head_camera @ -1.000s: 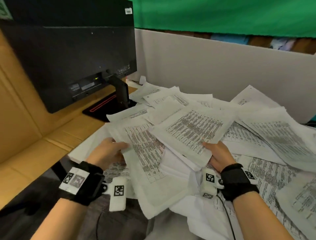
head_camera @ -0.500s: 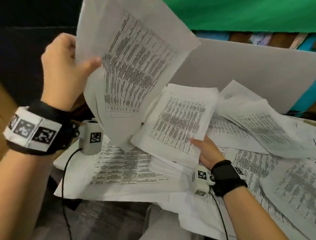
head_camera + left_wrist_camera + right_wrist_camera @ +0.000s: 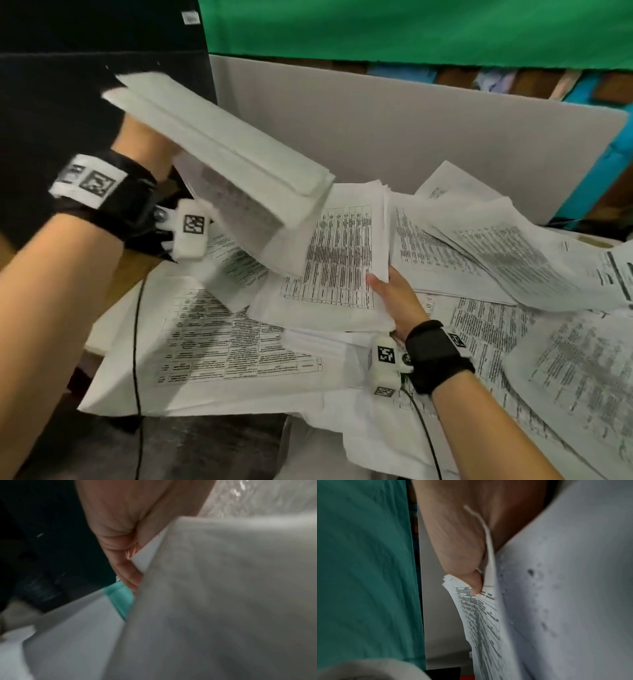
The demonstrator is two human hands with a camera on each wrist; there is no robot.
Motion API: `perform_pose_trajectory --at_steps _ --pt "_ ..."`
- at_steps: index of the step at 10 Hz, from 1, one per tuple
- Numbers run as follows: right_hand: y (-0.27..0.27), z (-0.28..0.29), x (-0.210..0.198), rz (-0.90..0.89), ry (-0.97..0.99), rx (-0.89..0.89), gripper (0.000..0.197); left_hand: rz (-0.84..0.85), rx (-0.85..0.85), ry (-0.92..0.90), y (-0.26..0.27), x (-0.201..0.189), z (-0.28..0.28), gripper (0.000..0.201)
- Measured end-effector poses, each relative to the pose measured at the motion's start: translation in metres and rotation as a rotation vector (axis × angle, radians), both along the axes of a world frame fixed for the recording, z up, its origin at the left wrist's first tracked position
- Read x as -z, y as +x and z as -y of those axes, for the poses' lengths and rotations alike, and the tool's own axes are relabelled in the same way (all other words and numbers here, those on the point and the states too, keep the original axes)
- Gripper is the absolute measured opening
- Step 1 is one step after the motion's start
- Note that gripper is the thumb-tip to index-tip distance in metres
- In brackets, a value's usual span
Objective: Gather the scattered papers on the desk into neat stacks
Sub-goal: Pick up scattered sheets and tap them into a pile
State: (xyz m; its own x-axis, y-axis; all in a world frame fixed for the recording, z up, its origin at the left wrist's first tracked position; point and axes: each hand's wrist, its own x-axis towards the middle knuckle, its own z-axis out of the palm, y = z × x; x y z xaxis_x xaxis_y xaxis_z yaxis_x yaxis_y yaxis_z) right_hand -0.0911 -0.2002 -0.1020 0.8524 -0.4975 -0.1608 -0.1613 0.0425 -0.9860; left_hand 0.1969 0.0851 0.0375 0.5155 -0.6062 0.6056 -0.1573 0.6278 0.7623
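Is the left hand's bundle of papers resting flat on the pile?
No, the left hand grips the bundle of papers raised, tilted above the pile.

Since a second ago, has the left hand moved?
Yes. The left hand rose from the paper pile below the monitor to up in front of its dark back, lifting a sheaf of papers.

left hand [image 3: 145,147] under a tilted sheaf [image 3: 226,137] (blurred), right hand [image 3: 399,301] on a printed stack [image 3: 339,260]
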Motion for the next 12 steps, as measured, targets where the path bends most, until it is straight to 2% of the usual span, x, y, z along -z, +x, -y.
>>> perform_pose_trajectory --at_steps 1,2,3,4,5,6,7,8,9,10,11,12 --pt "-0.001 -0.001 -0.003 -0.018 -0.021 0.022 0.034 -0.186 -0.904 0.637 -0.037 0.014 0.036 0.036" --pt "-0.004 -0.003 -0.007 -0.041 -0.036 0.027 0.032 -0.183 -0.768 0.974 -0.042 0.054 0.055 0.04" --pt "-0.006 -0.007 -0.015 -0.04 0.035 0.044 0.031 -0.119 -0.743 1.073 -0.048 0.09 0.08 0.021" --pt "-0.009 -0.004 -0.017 -0.06 0.099 0.097 0.048 -0.014 -0.737 1.126 -0.058 0.104 0.095 0.018" --pt "-0.004 -0.004 -0.014 -0.046 0.109 0.057 0.067 0.024 -0.695 1.187 -0.072 0.111 0.107 0.025" --pt "0.0 -0.006 -0.012 -0.089 0.064 -0.044 0.049 0.079 -0.613 1.258 -0.09 0.119 0.123 0.042" --pt "0.001 0.001 -0.007 -0.081 0.046 -0.027 0.034 0.006 -0.569 1.199 -0.102 0.114 0.124 0.046" --pt "0.001 0.002 0.0 -0.051 0.043 0.051 0.044 -0.311 -0.706 0.966 -0.092 0.105 0.08 0.055" --pt "0.004 -0.001 0.005 -0.012 0.078 0.041 0.041 -0.496 -1.086 0.865 -0.084 0.103 0.0 0.079" --pt "0.002 0.006 -0.002 0.021 0.12 0.069 0.031 -0.683 -1.099 0.879 -0.099 0.105 -0.048 0.089" --pt "0.003 0.004 -0.001 0.026 0.135 0.059 0.033 -0.545 -1.055 1.216 -0.119 0.11 -0.08 0.064" --pt "0.003 0.001 0.0 0.02 0.125 0.056 0.033 -0.473 -0.969 1.423 -0.134 0.11 -0.089 0.078"
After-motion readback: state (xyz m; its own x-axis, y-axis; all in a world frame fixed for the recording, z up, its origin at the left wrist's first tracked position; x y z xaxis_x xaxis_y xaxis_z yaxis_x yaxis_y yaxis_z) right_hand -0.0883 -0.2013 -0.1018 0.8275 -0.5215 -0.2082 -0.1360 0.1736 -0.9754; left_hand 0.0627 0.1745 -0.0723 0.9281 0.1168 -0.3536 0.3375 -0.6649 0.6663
